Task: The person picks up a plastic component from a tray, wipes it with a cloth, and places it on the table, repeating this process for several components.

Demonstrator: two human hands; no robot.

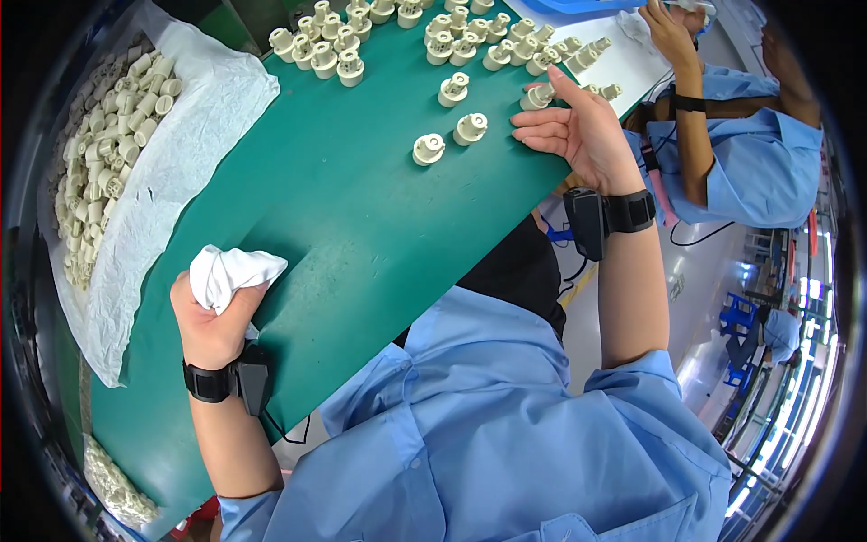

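Head view: bag (172, 172) of cream parts (108, 135)

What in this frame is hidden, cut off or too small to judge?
Head view:
- Left hand: palm side hidden by the white cloth it grips.
- Right hand: fingertip contact with a small cream part unclear.
- Bag of parts: cut by the dark rim.

The counter (361, 226) wears a matt green mat; the cloth (226, 271) is soft white fabric; the cream caps (452, 90) look like smooth moulded plastic, perhaps ceramic.
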